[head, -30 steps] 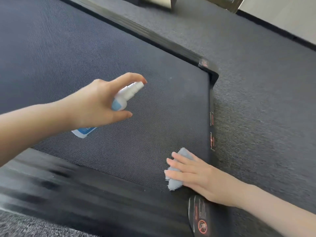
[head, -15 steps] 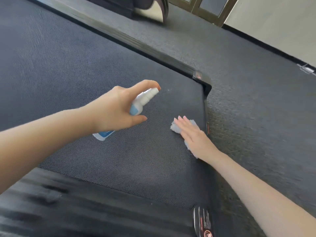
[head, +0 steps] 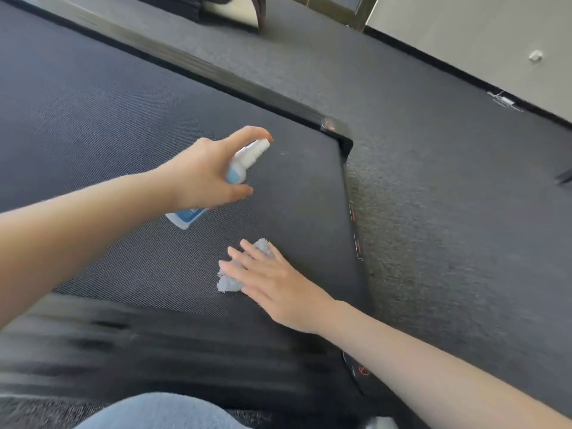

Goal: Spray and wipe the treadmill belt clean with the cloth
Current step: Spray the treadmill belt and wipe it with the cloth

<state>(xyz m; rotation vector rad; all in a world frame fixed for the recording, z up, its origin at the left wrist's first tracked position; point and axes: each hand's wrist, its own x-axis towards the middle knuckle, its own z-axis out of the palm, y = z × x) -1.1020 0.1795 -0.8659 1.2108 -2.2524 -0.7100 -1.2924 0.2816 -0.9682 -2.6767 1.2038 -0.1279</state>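
Wiping step in hand. The left hand grasps the spray bottle above the treadmill belt, index finger apparently on the nozzle. The right hand, fingers straight, presses the cloth flat on the belt's near right corner. Next: sweep the cloth over the sprayed area.

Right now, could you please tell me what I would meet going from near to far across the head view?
From near to far: knee in jeans → near black rail → right hand pressing the cloth → spray bottle held in the left hand → far rail → carpet → wall.
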